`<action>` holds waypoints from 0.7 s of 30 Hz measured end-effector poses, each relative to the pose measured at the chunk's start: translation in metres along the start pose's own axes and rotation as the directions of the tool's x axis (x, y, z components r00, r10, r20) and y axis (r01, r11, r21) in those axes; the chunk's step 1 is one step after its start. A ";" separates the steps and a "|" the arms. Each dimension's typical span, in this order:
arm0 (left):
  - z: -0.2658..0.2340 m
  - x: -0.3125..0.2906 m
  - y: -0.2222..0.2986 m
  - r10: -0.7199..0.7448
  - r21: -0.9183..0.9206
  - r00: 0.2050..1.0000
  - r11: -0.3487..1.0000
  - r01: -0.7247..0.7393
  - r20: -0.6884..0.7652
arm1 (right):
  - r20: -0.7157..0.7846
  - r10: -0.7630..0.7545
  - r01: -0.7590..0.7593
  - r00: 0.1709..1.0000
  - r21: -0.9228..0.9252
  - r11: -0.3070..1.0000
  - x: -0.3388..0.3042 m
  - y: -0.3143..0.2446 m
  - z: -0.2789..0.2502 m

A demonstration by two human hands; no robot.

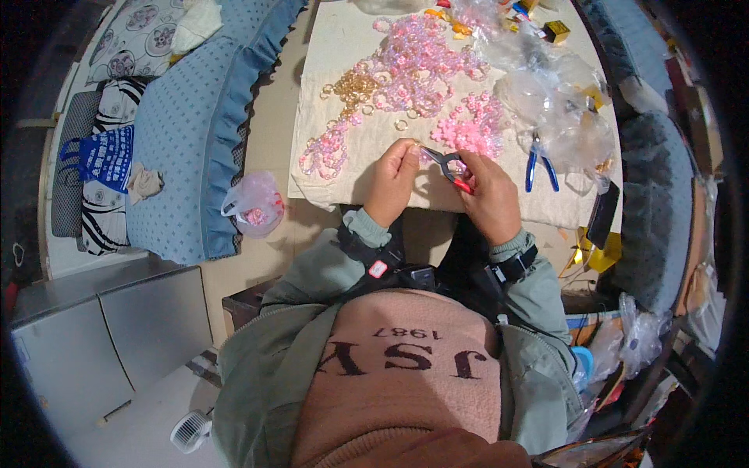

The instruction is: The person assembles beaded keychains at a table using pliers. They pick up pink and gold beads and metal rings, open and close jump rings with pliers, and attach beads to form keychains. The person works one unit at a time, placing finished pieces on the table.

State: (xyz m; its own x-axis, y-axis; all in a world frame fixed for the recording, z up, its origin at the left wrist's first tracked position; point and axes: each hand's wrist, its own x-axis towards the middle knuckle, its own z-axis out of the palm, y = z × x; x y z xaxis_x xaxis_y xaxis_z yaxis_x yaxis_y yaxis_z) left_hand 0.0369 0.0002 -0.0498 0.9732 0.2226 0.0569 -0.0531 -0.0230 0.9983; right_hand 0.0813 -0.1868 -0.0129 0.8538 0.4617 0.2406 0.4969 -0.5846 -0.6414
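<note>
Over the near edge of the cloth-covered table, my left hand (pixel 392 181) is closed in a pinch. A gold glint shows at its fingertips, but the piece is too small to make out. My right hand (pixel 493 199) is closed round red-handled pliers (pixel 445 160), whose jaws reach to the left fingertips. Just beyond the pliers lies a heap of pink beads and beaded loops (pixel 476 129). Gold rings (pixel 355 92) are piled farther left, with a few loose ones nearby. A large mound of pink and clear beaded bracelets (pixel 417 62) spreads behind them.
Blue-handled pliers (pixel 540 165) lie to the right, beside crumpled clear plastic bags (pixel 546 97). A small gold box (pixel 555 31) sits at the far right. Left of the table, a tied plastic bag (pixel 254 204) stands near a blue-covered sofa (pixel 187 148).
</note>
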 end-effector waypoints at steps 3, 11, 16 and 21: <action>0.001 0.000 0.003 -0.004 0.030 1.000 1.000 0.005 -0.012 | 0.003 -0.023 0.023 1.000 -0.035 0.999 0.001 0.002 -0.002; -0.001 0.002 0.006 0.008 0.175 1.000 0.985 -0.007 -0.003 | 0.056 0.022 -0.019 0.998 -0.049 0.999 -0.001 0.003 -0.003; -0.002 0.003 0.002 -0.032 0.155 0.999 0.988 0.030 0.008 | 0.057 0.043 -0.042 0.997 -0.018 0.999 -0.001 0.005 0.001; -0.003 0.004 0.001 -0.073 0.136 0.997 0.988 0.069 0.018 | 0.136 0.166 -0.176 0.977 0.057 0.983 -0.001 0.007 0.002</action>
State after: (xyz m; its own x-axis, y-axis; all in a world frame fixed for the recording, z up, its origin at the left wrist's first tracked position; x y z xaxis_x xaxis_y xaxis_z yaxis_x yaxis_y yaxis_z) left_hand 0.0399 0.0038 -0.0490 0.9784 0.2063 -0.0158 0.0454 -0.1395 0.9892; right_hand 0.0836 -0.1902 -0.0196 0.8953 0.4446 0.0288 0.3295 -0.6173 -0.7144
